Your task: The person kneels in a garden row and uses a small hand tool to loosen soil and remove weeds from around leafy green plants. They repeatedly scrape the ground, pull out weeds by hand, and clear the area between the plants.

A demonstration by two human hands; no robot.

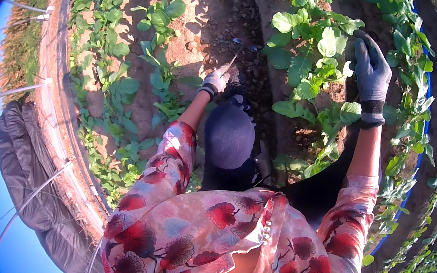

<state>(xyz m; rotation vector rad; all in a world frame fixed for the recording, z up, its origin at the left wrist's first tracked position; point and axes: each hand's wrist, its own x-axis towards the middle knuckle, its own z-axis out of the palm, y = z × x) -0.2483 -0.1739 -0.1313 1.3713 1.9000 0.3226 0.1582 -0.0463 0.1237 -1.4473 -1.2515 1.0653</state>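
Observation:
My left hand [216,80], in a grey work glove with a dark cuff, grips a thin stick-like tool handle [233,60] that points away from me over the furrow. Small shiny pieces [237,40] show near its far end; whether they belong to the tool is unclear. On the right, my gloved right hand [371,73] reaches down beside a row of leafy green plants [311,61]. Its fingers bend towards the leaves, and their tips are partly hidden. I cannot tell if it holds a leaf or stem.
My dark-clad knee [230,138] is between my arms, above the soil furrow [235,10]. Another plant row [113,85] runs along the left. A blue hose or line [424,122] lies on the right. Metal hoops [4,96] and bundled dark sheeting [28,169] edge the left side.

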